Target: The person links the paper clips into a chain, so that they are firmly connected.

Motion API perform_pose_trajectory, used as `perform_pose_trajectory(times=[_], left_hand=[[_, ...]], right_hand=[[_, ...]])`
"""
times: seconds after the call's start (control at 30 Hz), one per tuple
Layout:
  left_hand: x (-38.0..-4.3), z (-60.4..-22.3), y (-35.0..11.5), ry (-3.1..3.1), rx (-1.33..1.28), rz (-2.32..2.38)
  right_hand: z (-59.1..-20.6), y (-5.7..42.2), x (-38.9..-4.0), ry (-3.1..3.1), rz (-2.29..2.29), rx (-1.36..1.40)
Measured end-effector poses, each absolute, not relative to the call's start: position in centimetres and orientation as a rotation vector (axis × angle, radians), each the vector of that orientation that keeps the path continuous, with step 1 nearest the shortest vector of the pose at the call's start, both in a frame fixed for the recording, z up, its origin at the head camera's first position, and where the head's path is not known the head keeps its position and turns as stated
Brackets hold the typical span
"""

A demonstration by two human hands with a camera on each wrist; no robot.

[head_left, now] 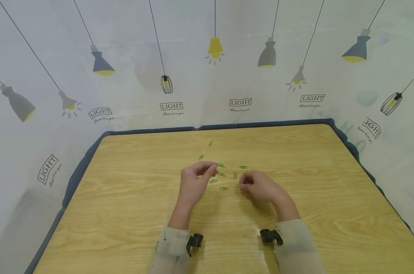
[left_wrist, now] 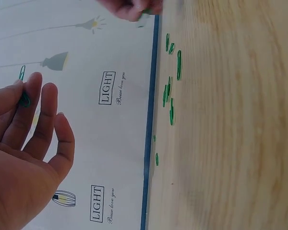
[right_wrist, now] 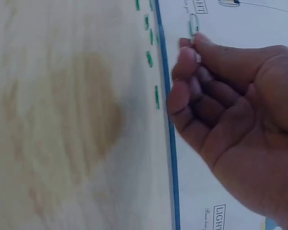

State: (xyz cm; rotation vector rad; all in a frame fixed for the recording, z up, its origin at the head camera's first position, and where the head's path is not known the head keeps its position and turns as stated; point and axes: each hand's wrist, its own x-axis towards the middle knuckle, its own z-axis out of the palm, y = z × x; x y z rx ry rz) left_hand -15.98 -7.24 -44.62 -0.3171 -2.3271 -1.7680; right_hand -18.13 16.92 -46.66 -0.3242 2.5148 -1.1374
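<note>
My left hand [head_left: 193, 184] is raised over the table, pinching a green paper clip [left_wrist: 22, 73] between thumb and index finger. More green wire shows below that thumb in the left wrist view, partly hidden by the fingers. To the right, my right hand [head_left: 263, 187] pinches another green paper clip [right_wrist: 194, 21], its looped end sticking out past the fingertips. Several loose green paper clips lie around and between the hands, among them one in front [head_left: 223, 188], an upright-lying clip [head_left: 235, 176] by the right fingers, and a far clip [head_left: 210, 143].
The wood-grain table [head_left: 124, 213] has a dark blue border [head_left: 152, 130] along its far edge. Behind it hangs a pale backdrop [head_left: 207, 83] printed with lamps and the word LIGHT. Each sleeved wrist carries a small black camera mount, on the left [head_left: 195, 240] and right [head_left: 266, 236].
</note>
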Motion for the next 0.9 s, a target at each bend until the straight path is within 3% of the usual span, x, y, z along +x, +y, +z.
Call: perform_pose_trajectory(times=[0.5, 0.9], left_hand=[[-15.8, -44.5, -6.7, -2.365, -0.332, -1.770], [-15.5, -44.4, -6.6, -2.401, -0.362, -1.706]], right_hand=[[-42.3, 16.0, -16.6, 2.429, -1.857, -0.386], [-42.3, 14.2, -16.2, 2.390, -1.989, -0.397]])
